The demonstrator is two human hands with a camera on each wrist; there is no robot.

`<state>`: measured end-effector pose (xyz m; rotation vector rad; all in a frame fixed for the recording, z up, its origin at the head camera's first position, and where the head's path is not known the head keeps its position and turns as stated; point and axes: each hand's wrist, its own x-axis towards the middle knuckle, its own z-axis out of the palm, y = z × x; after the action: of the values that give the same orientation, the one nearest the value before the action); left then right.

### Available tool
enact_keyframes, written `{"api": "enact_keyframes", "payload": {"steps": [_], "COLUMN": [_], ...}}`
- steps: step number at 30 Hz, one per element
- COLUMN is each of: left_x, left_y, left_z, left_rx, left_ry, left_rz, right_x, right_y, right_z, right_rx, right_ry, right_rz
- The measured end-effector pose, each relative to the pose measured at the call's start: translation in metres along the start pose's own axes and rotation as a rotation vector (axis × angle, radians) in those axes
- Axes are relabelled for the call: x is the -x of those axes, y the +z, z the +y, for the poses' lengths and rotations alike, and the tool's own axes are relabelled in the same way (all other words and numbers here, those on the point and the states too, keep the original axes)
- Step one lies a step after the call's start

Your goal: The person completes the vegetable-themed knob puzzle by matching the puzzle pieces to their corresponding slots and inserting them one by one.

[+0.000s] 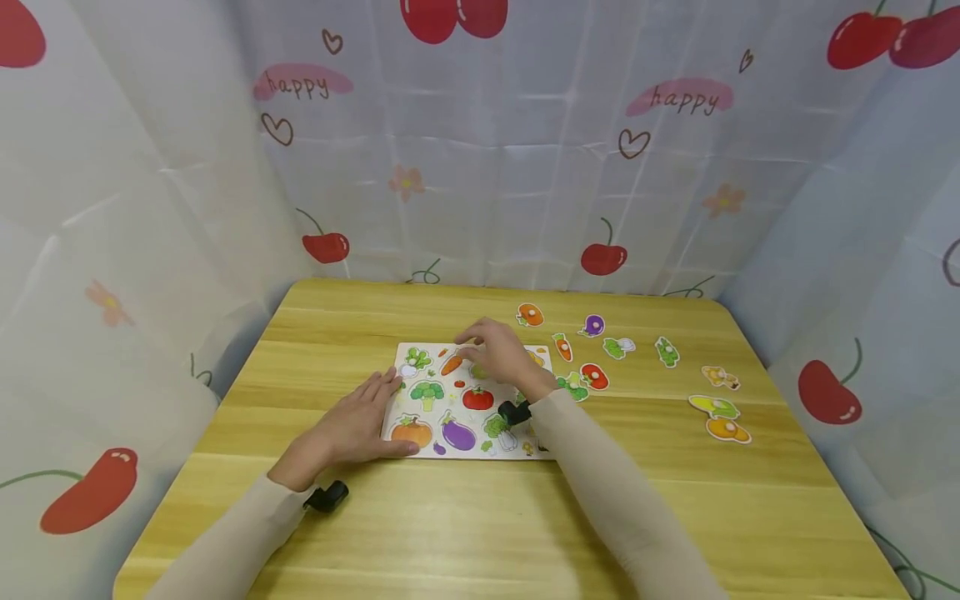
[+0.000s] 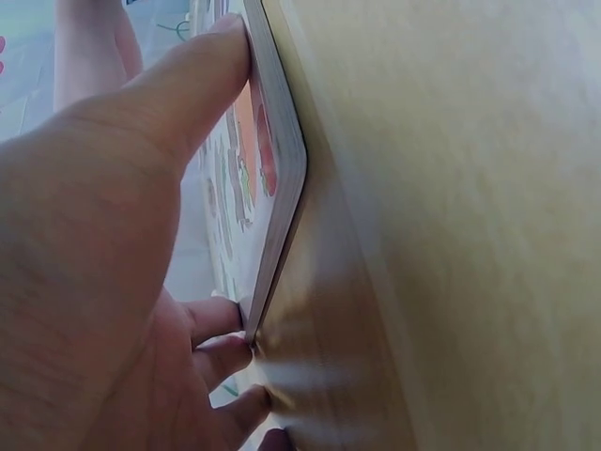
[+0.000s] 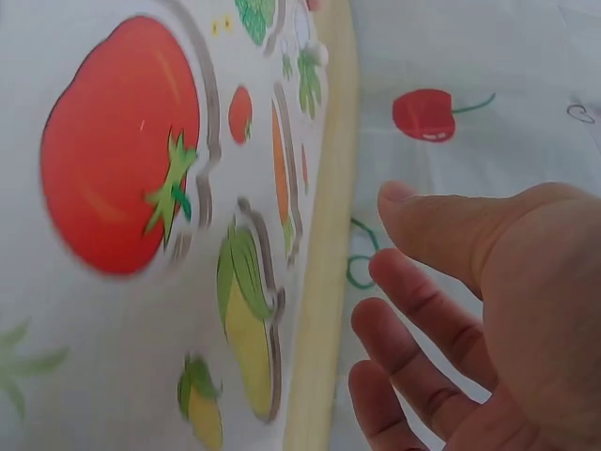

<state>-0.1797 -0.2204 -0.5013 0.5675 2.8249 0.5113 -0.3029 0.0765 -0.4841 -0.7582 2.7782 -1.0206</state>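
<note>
A white puzzle board [image 1: 452,451] with vegetable pictures lies flat on the wooden table. Along its left side rests my left hand [image 1: 358,421], fingers stretched out at the edge and thumb [image 2: 202,80] on top of the near border. My right hand [image 1: 501,354] hovers above the board's upper middle, near the carrot picture [image 1: 452,364]. In the right wrist view its fingers [image 3: 404,362] are loosely bent, apart from the thumb, with nothing between them. A tomato picture [image 3: 122,141] and a corn picture [image 3: 246,319] show beneath it. The right forearm hides part of the board's right side.
Several loose vegetable pieces lie right of the board, among them a pumpkin [image 1: 529,314], eggplant [image 1: 592,326], carrot [image 1: 562,347], tomato [image 1: 595,377] and broccoli [image 1: 573,387]. Farther right lie a corn piece [image 1: 715,407] and others. Printed curtains [image 1: 480,183] surround the table [image 1: 420,533].
</note>
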Motion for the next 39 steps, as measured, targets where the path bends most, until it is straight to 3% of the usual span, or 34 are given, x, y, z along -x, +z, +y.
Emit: {"api": "enact_keyframes", "payload": {"steps": [12,20,25,30,39], "left_x": [0.000,0.000,0.001,0.000,0.001], "left_y": [0.000,0.001,0.001,0.002,0.003], "left_z": [-0.001,-0.004,-0.004,-0.005,-0.006], "left_rx": [0.009,0.001,-0.001,0.001,0.018], "left_ry": [-0.006,0.006,0.009,0.011,0.004], "left_rz": [0.003,0.014,0.014,0.016,0.021], "right_x": [0.028,0.042,0.050,0.057,0.065], "right_y": [-0.036,-0.059,-0.071,-0.082,-0.093], "right_z": [0.035,0.065,0.088,0.112,0.134], "right_rx": [0.041,0.010,0.030,0.000,0.013], "right_ry": [0.000,0.092,0.091,0.076,0.156], "right_rz": [0.102,0.116,0.145,0.124,0.080]}}
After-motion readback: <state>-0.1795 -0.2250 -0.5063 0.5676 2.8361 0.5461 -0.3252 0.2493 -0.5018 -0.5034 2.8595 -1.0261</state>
